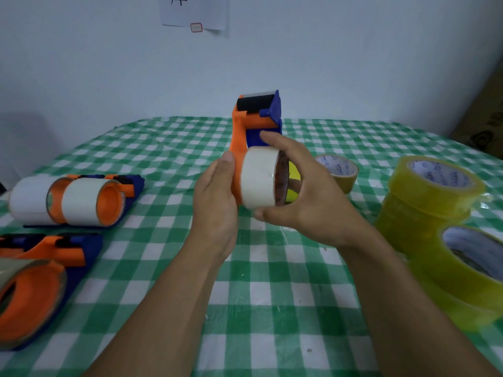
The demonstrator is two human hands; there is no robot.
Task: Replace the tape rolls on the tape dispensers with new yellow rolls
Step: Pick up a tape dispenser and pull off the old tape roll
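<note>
An orange and blue tape dispenser (251, 123) is held upright above the middle of the table. My left hand (215, 202) grips its orange side from the left. A whitish tape roll (258, 178) sits on the dispenser's hub, and my right hand (302, 194) is closed around it from the right. Yellow tape rolls (427, 202) are stacked at the right, with a larger yellow roll (468, 270) lying nearer me. A thin, nearly used roll (340, 170) lies behind my right hand.
Two dispensers with whitish rolls (73, 200) lie side by side at the left, and another dispenser (35, 284) lies at the near left. A green-and-white checked cloth (272, 308) covers the table. A white wall with a paper sheet (194, 12) stands behind.
</note>
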